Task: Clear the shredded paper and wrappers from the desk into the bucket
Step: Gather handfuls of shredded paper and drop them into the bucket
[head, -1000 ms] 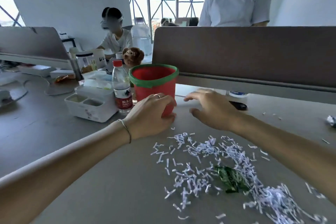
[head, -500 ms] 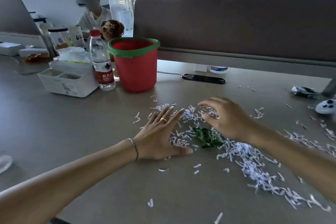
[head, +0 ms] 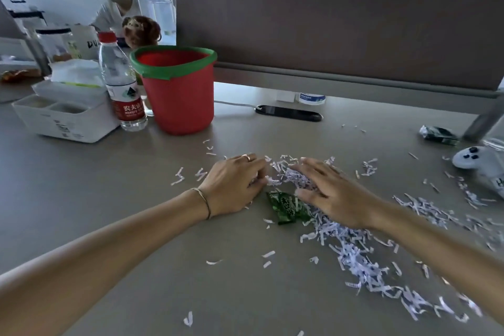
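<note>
White shredded paper lies scattered over the grey desk, thickest at centre and lower right. A green wrapper lies flat between my wrists. My left hand and my right hand rest on the desk with curled fingers, cupping a small heap of shreds between them. The red bucket with a green rim stands upright behind my left hand, apart from it. A second crumpled wrapper lies at the far right.
A water bottle and a white organiser box stand left of the bucket. A black phone lies by the brown divider. A white game controller sits at the right edge. Two people are beyond the divider.
My left hand left the bucket and came down onto the desk. Both hands have drawn together, raking shreds into a heap between them; the view dropped toward the desk.
</note>
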Action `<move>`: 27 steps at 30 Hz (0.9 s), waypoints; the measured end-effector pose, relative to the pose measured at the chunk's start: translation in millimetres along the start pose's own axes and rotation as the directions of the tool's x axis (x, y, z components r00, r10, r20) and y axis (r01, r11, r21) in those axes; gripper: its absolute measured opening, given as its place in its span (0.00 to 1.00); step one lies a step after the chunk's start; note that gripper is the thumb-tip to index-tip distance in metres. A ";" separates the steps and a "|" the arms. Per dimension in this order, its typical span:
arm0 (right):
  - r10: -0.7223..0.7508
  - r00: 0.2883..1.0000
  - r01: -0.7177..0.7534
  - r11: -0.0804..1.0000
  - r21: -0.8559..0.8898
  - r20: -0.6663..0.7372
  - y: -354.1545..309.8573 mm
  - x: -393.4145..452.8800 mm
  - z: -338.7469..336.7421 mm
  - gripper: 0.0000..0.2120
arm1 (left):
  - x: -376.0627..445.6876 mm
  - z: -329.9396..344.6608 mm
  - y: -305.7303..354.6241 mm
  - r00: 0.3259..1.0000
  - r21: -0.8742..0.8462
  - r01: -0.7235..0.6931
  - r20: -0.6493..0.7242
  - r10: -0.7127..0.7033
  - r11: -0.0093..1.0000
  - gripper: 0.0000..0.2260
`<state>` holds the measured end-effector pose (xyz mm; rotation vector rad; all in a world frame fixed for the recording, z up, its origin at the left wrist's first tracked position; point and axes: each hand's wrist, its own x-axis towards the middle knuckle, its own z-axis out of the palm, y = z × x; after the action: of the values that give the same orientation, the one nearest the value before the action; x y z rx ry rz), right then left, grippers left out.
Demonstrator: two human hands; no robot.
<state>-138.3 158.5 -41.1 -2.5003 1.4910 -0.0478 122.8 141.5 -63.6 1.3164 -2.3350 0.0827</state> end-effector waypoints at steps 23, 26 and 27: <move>-0.212 0.940 0.177 0.973 -0.151 -0.268 20.3 79.2 -3.2 0.21 | 41.2 1.6 -3.2 0.990 0.107 0.122 0.056 -0.128 0.987 0.21; -0.128 0.929 0.138 0.990 0.003 -0.346 13.9 102.5 -20.7 0.23 | 57.9 -16.7 -6.6 0.990 0.091 0.134 0.027 -0.137 0.987 0.21; -0.102 0.924 0.128 0.991 0.047 -0.368 8.4 109.2 -30.0 0.23 | 63.4 -24.9 -8.6 0.990 0.097 0.134 0.016 -0.137 0.986 0.21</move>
<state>-97.2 54.1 -23.4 -2.6210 1.4320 -0.6061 110.9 93.1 -16.5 1.5269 -2.2782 0.1391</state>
